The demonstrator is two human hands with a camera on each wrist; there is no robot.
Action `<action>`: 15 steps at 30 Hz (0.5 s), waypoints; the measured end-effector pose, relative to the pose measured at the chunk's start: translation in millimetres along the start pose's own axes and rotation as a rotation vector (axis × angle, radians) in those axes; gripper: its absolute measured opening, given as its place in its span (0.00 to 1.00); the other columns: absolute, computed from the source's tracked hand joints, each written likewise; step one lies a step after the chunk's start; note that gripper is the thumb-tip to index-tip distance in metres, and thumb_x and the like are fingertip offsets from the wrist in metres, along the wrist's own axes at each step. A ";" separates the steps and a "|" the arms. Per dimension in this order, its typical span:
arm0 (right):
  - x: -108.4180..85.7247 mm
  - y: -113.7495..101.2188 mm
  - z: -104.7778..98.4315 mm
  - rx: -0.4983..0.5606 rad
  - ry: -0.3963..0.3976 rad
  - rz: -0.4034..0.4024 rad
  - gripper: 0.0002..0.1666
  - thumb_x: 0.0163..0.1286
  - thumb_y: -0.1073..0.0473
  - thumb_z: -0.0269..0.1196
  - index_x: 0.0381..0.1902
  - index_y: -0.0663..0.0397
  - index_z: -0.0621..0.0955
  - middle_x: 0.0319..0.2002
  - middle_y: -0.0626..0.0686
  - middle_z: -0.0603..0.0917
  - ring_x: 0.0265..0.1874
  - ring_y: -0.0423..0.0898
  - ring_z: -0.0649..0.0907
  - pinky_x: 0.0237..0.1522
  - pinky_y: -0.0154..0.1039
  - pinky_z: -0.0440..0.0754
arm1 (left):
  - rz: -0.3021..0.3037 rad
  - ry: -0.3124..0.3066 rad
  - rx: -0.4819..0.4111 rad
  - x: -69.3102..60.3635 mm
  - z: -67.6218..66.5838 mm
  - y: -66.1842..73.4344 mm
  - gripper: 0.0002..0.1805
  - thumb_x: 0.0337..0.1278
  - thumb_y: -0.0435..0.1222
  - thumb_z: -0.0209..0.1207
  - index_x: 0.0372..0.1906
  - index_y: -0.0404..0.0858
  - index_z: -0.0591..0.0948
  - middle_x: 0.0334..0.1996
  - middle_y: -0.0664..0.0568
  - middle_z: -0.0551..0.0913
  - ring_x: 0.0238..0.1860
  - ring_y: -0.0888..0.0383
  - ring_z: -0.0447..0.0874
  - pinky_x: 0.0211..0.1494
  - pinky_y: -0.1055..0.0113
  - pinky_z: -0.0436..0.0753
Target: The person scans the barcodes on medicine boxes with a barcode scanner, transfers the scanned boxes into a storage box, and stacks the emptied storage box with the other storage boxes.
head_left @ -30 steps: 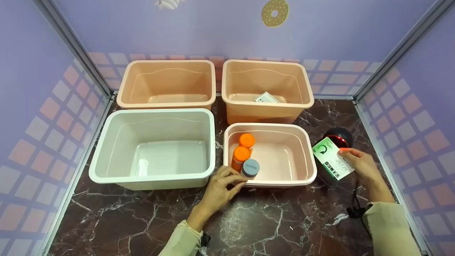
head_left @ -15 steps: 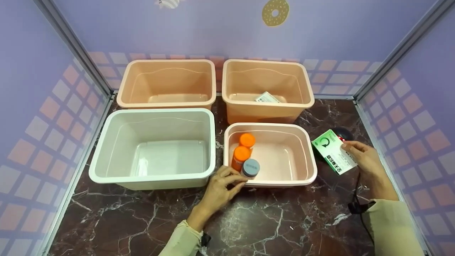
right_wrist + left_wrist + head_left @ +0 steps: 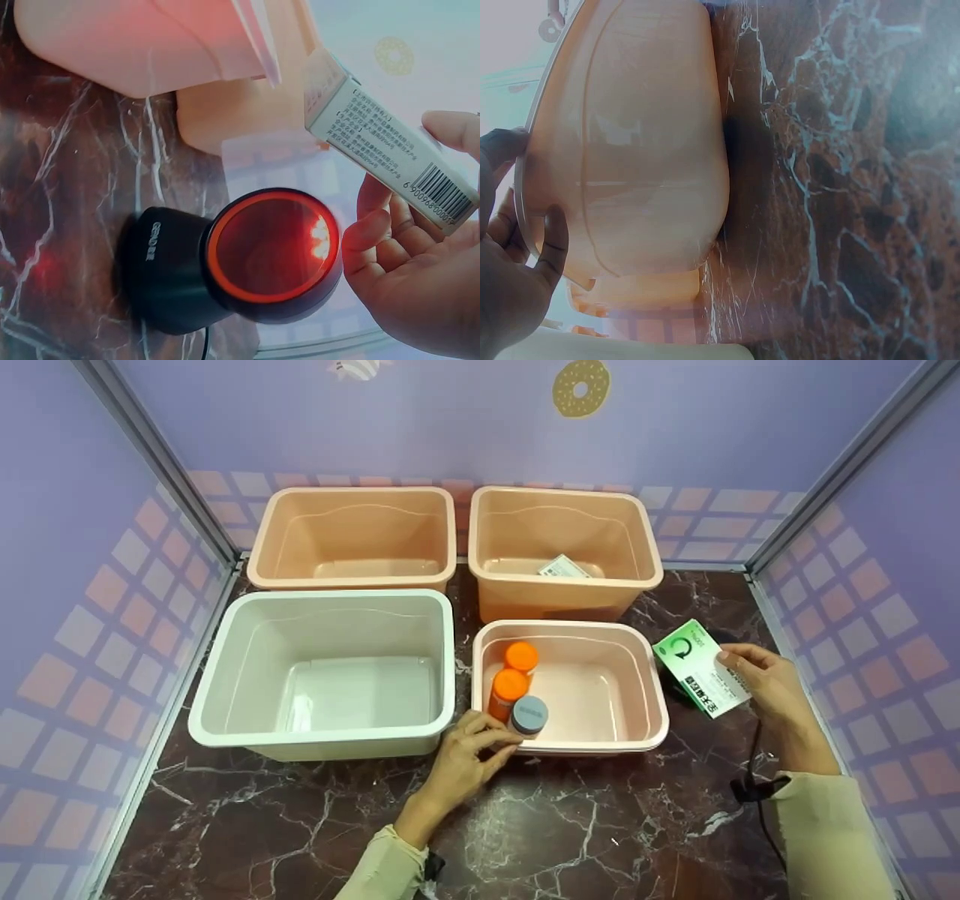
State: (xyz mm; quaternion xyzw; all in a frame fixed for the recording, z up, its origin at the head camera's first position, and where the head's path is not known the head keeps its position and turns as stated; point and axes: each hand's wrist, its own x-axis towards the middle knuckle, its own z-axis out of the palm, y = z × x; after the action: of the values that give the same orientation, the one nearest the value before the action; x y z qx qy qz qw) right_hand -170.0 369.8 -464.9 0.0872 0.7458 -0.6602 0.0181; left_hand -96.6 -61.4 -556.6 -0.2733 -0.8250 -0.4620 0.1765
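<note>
My right hand (image 3: 776,694) pinches a green and white medicine box (image 3: 701,669) between thumb and fingers, right of the small pink bin (image 3: 592,745). In the right wrist view, the box's narrow side with a barcode (image 3: 441,189) shows above a black barcode scanner (image 3: 176,262) whose round window glows red. From the head, the box hides most of that scanner. My left hand (image 3: 465,754) grips the pink bin's rim at its front left corner. Just inside that corner stand two orange-capped bottles (image 3: 510,685) and a grey-capped bottle (image 3: 530,712).
A large white bin (image 3: 322,737) stands left of the pink one. Behind are two orange bins, the left one (image 3: 352,583) and the right one (image 3: 555,596), which holds a white box (image 3: 564,566). Purple walls (image 3: 480,427) enclose the dark marbled table (image 3: 555,825).
My right hand has moved the medicine box slightly away from me, over the scanner, which is now mostly covered in the head view. My left hand has stayed still.
</note>
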 end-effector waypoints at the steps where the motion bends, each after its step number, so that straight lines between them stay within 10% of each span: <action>1: 0.6 -1.1 1.1 0.002 0.000 0.000 0.08 0.71 0.62 0.63 0.36 0.42 0.86 0.26 0.42 0.85 0.21 0.37 0.84 0.22 0.29 0.82 | 0.000 0.001 0.000 -0.1 0.0 0.1 0.07 0.57 0.39 0.69 0.41 0.50 0.90 0.36 0.60 0.84 0.44 0.61 0.78 0.50 0.68 0.77; 15: 8.3 -17.1 15.4 0.015 -0.016 -0.029 0.06 0.70 0.63 0.63 0.37 0.45 0.86 0.27 0.42 0.85 0.22 0.37 0.83 0.23 0.30 0.82 | 0.022 0.013 -0.004 0.3 0.6 -0.1 0.07 0.56 0.38 0.70 0.40 0.49 0.90 0.36 0.59 0.84 0.43 0.60 0.77 0.50 0.68 0.77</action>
State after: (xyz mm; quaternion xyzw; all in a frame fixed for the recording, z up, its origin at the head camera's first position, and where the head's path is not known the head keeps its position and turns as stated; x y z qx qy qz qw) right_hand -182.2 353.5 -451.3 0.0710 0.7418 -0.6667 0.0139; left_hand -97.0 -60.8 -556.8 -0.2799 -0.8198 -0.4634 0.1864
